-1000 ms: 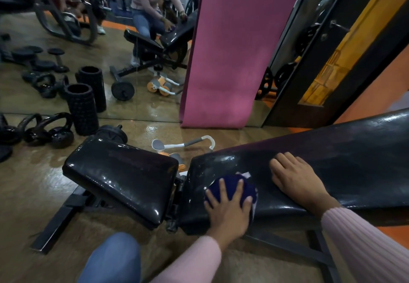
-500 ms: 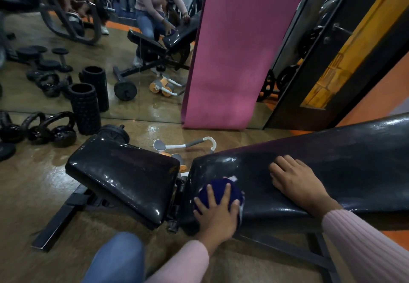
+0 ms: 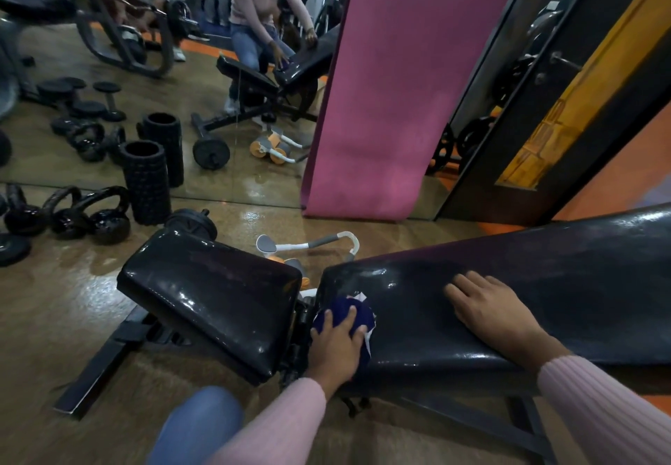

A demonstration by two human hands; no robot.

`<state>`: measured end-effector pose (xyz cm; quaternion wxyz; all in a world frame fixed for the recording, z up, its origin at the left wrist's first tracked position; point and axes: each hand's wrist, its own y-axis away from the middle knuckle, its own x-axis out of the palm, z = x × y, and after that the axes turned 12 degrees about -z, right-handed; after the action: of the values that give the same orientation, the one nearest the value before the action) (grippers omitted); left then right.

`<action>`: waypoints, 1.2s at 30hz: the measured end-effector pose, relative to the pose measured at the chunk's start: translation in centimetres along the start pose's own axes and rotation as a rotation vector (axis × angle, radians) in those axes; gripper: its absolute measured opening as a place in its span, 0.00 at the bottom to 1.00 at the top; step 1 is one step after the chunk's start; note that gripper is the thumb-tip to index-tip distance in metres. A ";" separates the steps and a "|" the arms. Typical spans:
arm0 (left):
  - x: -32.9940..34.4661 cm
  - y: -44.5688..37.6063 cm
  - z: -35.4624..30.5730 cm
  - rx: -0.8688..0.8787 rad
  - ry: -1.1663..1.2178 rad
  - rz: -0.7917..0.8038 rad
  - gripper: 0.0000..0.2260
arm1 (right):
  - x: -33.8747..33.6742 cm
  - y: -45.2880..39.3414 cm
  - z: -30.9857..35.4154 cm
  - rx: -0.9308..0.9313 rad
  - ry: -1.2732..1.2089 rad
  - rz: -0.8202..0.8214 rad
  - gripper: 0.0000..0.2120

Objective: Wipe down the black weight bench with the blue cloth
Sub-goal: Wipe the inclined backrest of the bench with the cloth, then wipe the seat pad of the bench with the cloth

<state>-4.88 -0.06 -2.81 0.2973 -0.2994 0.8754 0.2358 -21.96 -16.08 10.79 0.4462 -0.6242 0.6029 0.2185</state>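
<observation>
My left hand (image 3: 336,346) spreads its fingers (image 3: 349,315) over the bunched blue cloth (image 3: 345,314), pressing it onto the lower end of the black weight bench's back pad (image 3: 417,319), beside the gap to the seat pad (image 3: 210,297). My right hand (image 3: 490,310) lies flat and relaxed on the back pad, holding nothing. By my reading, the wiping is underway; seat pad and upper backrest likely remain.

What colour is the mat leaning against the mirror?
Pink-magenta; the upright mat shows plainly in the head view, behind the weight bench.
</observation>
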 end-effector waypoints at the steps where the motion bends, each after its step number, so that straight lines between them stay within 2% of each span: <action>1: 0.0 0.2 0.0 0.025 -0.018 -0.022 0.23 | -0.2 -0.6 0.7 0.037 -0.039 0.068 0.07; 4: -0.8 -0.8 -0.4 0.107 -0.061 -0.054 0.23 | -0.7 -3.4 4.9 0.222 -0.293 0.197 0.11; 8: -1.6 -2.5 0.0 0.083 -0.028 0.050 0.21 | 1.4 -6.8 12.3 0.174 -0.578 0.327 0.25; 11: -2.4 -2.9 2.3 0.076 0.065 0.185 0.21 | 3.6 -7.8 15.2 0.260 -0.683 0.457 0.28; 15: -4.0 -3.3 5.0 0.085 0.166 0.333 0.24 | 4.7 -8.6 16.9 0.212 -0.519 0.578 0.32; 17: -4.6 -3.7 5.8 0.125 0.219 0.308 0.18 | 5.0 -9.4 17.7 0.183 -0.407 0.580 0.35; 20: -5.1 -4.1 6.4 0.162 0.177 0.184 0.13 | 5.7 -10.2 19.2 0.139 -0.276 0.626 0.42; 22: -5.2 -4.2 7.1 0.204 0.107 0.100 0.12 | 6.5 -10.5 20.1 0.130 -0.217 0.635 0.39; 25: -5.4 -4.7 8.0 0.283 0.014 0.021 0.09 | 7.5 -11.1 20.6 0.174 -0.237 0.602 0.26; 29: -6.3 -6.4 7.6 0.286 -0.036 0.004 0.10 | 8.0 -12.6 20.4 0.218 -0.219 0.565 0.14; 31: -7.1 -7.5 7.1 0.298 -0.112 0.028 0.11 | 8.1 -13.4 20.1 0.269 -0.234 0.545 0.13; 33: -8.2 -8.4 6.8 0.329 -0.178 0.037 0.12 | 8.2 -14.4 19.9 0.417 -0.330 0.499 0.13; 36: -10.2 -9.3 7.5 0.376 -0.275 -0.074 0.15 | 8.9 -15.8 20.8 0.760 -0.589 0.400 0.13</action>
<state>10.69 1.72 -3.56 0.4727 -0.2356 0.8437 0.0960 0.08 -5.95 -2.39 0.7416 -0.2026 0.5961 0.2316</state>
